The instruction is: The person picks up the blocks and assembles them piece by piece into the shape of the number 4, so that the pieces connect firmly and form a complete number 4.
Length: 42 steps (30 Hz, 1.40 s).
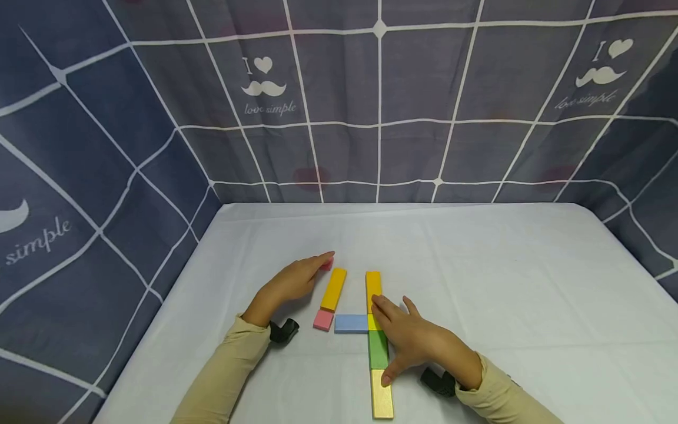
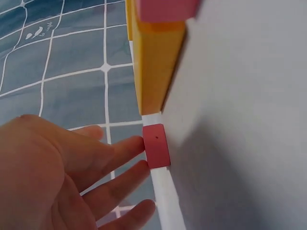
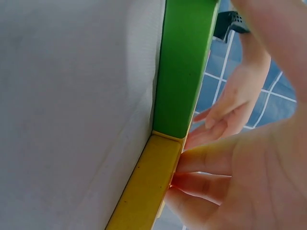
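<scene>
My left hand (image 1: 288, 281) reaches past a slanted orange-yellow block (image 1: 333, 290), and its fingertips touch a small pink block (image 2: 157, 146) at the far end. Those fingers are extended in the left wrist view. A second pink block (image 1: 323, 320) sits at the near end of the slanted one. My right hand (image 1: 415, 338) lies over a straight column of blocks: an orange-yellow one (image 1: 373, 284), a yellow one (image 1: 372, 323) partly covered, a green one (image 1: 378, 350) and a pale gold one (image 1: 382, 406). Its fingertips touch the yellow part; its thumb rests on the gold block.
A blue block (image 1: 351, 324) lies crosswise, its right end against the column and its left end near the lower pink block. White cloth (image 1: 503, 265) covers the table. Dark checked curtains (image 1: 339, 106) stand behind and at the sides. Each wrist carries a black camera (image 1: 284, 331).
</scene>
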Each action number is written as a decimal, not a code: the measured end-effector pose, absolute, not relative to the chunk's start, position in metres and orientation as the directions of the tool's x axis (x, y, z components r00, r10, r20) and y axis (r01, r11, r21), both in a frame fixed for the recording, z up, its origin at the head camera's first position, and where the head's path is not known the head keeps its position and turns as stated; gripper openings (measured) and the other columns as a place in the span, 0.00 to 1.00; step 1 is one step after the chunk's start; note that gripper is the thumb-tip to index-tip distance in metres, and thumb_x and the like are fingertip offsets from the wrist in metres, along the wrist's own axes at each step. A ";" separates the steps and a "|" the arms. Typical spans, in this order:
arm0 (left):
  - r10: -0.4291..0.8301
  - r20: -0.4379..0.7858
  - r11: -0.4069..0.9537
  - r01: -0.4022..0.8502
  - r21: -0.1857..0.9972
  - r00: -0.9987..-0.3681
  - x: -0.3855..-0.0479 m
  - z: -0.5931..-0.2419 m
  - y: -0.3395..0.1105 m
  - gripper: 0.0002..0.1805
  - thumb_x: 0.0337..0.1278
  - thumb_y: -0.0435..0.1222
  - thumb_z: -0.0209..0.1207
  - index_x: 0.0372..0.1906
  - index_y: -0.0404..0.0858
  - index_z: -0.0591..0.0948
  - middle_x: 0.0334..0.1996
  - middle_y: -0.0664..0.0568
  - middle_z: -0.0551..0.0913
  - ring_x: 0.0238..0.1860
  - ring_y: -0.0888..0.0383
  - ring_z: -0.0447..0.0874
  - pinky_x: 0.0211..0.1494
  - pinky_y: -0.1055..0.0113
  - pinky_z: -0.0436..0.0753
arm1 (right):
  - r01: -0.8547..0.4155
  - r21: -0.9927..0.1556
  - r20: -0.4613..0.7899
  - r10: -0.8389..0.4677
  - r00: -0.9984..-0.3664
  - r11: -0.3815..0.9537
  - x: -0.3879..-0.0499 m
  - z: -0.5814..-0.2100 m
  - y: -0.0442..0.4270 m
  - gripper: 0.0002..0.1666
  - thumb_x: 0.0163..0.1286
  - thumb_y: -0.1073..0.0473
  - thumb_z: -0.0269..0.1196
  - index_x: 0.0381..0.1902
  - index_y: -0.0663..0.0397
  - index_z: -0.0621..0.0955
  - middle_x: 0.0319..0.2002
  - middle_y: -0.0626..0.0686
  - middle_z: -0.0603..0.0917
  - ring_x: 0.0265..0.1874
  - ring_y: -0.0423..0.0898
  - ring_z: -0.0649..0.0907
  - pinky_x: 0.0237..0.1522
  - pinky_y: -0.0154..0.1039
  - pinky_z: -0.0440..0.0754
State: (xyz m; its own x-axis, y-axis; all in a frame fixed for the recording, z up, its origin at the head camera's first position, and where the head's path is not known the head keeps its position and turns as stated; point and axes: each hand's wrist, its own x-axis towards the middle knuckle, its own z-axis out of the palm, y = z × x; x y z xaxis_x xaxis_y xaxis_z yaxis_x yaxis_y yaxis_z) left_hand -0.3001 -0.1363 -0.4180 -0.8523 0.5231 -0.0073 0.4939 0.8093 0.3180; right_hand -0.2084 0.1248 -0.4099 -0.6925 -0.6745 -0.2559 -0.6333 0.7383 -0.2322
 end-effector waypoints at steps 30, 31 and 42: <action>0.635 -0.034 0.716 0.571 0.401 -0.772 -0.310 -0.416 -0.110 0.25 0.67 0.34 0.45 0.67 0.43 0.62 0.58 0.51 0.75 0.61 0.54 0.70 0.65 0.58 0.67 | -0.626 -0.222 -0.263 -0.664 -0.700 0.748 -0.210 -0.410 0.125 0.76 0.31 0.24 0.66 0.69 0.64 0.52 0.71 0.60 0.47 0.70 0.53 0.52 0.64 0.64 0.47; 0.638 -0.028 0.714 0.578 0.394 -0.769 -0.309 -0.415 -0.109 0.24 0.66 0.34 0.46 0.67 0.42 0.63 0.57 0.51 0.76 0.61 0.54 0.70 0.64 0.58 0.67 | -0.626 -0.221 -0.262 -0.664 -0.701 0.748 -0.210 -0.410 0.125 0.76 0.31 0.24 0.66 0.69 0.64 0.52 0.71 0.60 0.47 0.70 0.53 0.52 0.64 0.64 0.47; 0.611 -0.040 0.748 0.561 0.354 -0.790 -0.305 -0.415 -0.107 0.24 0.66 0.35 0.47 0.66 0.46 0.65 0.59 0.51 0.74 0.60 0.54 0.71 0.63 0.58 0.69 | -0.623 -0.214 -0.265 -0.658 -0.705 0.753 -0.209 -0.412 0.125 0.76 0.31 0.24 0.66 0.69 0.63 0.52 0.71 0.59 0.47 0.71 0.53 0.51 0.65 0.64 0.46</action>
